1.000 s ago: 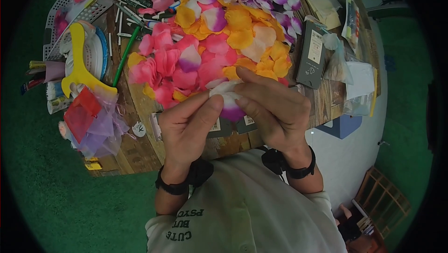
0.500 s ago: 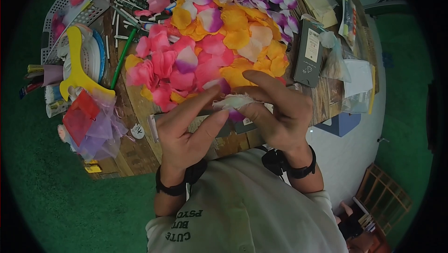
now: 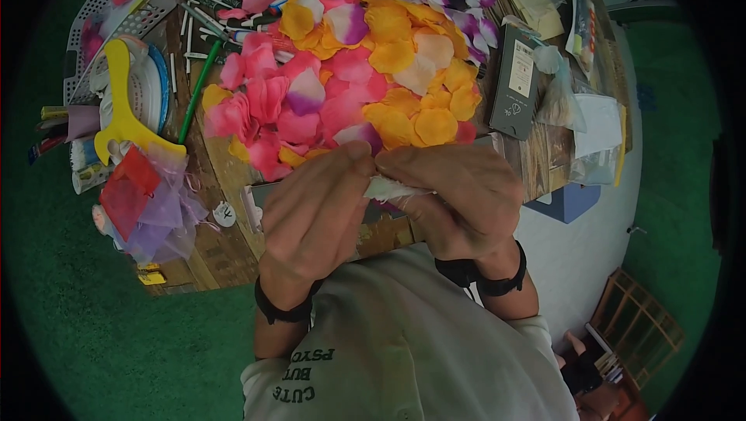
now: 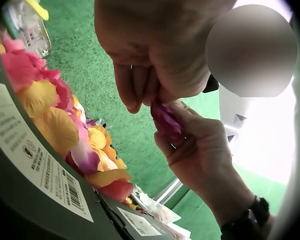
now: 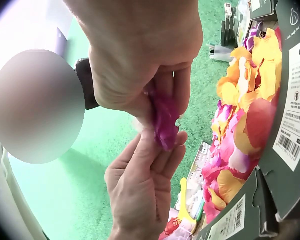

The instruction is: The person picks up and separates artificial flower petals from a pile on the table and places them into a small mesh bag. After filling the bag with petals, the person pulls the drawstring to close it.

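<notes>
Both hands meet above the table's near edge around a small white and purple petal bundle (image 3: 388, 188), whose frayed whitish edge shows between them. The left hand (image 3: 315, 215) pinches one side of it, fingers bent together. Thumb and fingers of the right hand (image 3: 466, 200) grip the other side. In the left wrist view the bundle is a magenta fold (image 4: 167, 122) between both sets of fingertips; the right wrist view shows the same magenta fold (image 5: 165, 120). Much of the bundle is hidden by the fingers.
Pink petals (image 3: 264, 95), orange petals (image 3: 435, 126) and purple-white petals cover the table's middle. At the left are a yellow Y-shaped piece (image 3: 120, 102), a green stick (image 3: 200, 91) and mesh bags (image 3: 167, 219). A dark box (image 3: 514, 83) lies right; markers are behind.
The left fingers have come from spread apart to bent close together over the bundle, and the right fingers have lowered onto it. The whitish edge is now more covered.
</notes>
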### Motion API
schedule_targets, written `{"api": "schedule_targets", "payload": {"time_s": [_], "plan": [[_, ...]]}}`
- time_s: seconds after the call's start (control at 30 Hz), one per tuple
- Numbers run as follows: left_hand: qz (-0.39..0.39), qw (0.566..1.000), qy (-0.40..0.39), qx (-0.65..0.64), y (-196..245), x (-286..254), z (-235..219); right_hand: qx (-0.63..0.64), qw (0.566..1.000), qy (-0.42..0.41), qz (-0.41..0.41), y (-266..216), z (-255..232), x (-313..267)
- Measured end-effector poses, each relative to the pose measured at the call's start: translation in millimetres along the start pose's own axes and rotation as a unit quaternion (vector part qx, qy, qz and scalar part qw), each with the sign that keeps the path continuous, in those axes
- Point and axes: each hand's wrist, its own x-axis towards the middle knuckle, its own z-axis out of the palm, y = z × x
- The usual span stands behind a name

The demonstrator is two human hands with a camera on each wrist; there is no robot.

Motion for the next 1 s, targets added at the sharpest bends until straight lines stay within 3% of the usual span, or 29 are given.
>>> {"api": "schedule_targets", "payload": {"time_s": [0.17,0.37,0.7,0.77,0.8,0.87,1.0], "plan": [[-0.009,0.999,0.043,-0.03,2,-3,3,0.028,0.999,0.026,0.005,-1,3,0],[-0.015,0.993,0.085,-0.079,-1,-8,6,0.048,0.995,0.031,0.078,-3,3,-3],[-0.03,0.992,0.061,-0.11,-2,-7,1,0.076,0.991,0.022,0.104,-4,4,-2],[-0.13,0.979,0.021,-0.158,2,-5,-2,0.083,0.989,0.025,0.12,-4,6,-1],[-0.13,0.979,0.021,-0.158,2,-4,-3,0.081,0.99,0.017,0.112,-3,6,-1],[-0.205,0.954,-0.014,-0.22,1,-5,-6,0.08,0.991,0.01,0.104,-4,6,-1],[-0.18,0.958,-0.002,-0.223,-4,-10,-6,0.097,0.985,-0.018,0.143,-7,6,-1]]}}
